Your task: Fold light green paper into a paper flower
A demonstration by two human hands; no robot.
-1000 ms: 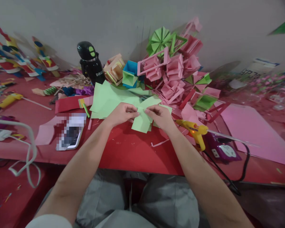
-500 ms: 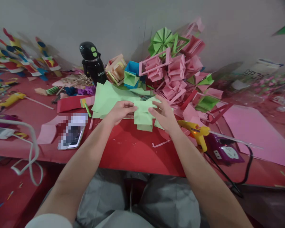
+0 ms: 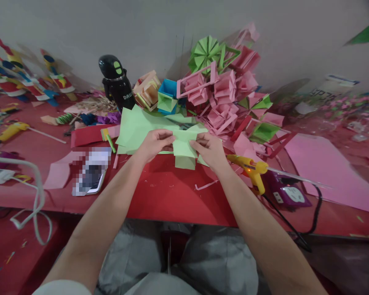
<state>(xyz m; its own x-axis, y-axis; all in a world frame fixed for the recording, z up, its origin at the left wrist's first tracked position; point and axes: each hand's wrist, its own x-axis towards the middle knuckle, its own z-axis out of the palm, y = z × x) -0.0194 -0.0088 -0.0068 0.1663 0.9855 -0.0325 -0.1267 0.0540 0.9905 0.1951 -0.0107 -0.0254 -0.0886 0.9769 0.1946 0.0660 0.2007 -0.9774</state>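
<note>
A light green piece of cut paper (image 3: 184, 148) with flaps is held up between both hands, just above the red table. My left hand (image 3: 156, 144) pinches its left edge between thumb and fingers. On the opposite edge, my right hand (image 3: 208, 149) is closed, thumb on the front face and fingers behind. One flap hangs down at the bottom of the piece. Larger light green sheets (image 3: 135, 127) lie behind my left hand. Scissors (image 3: 184, 124) rest on those sheets, partly hidden behind the held paper.
A yellow glue gun (image 3: 252, 170) with a lit orange light lies beside my right forearm, near a purple power strip (image 3: 287, 192). Left of my left arm is a phone (image 3: 94, 172). Folded pink paper pieces (image 3: 224, 88) and a black bottle (image 3: 118, 84) stand against the wall.
The green paper's lower part has shifted slightly, with its step-like crease less visible. My right hand's fingers have curled closer to the paper. The whole view has shifted a little.
</note>
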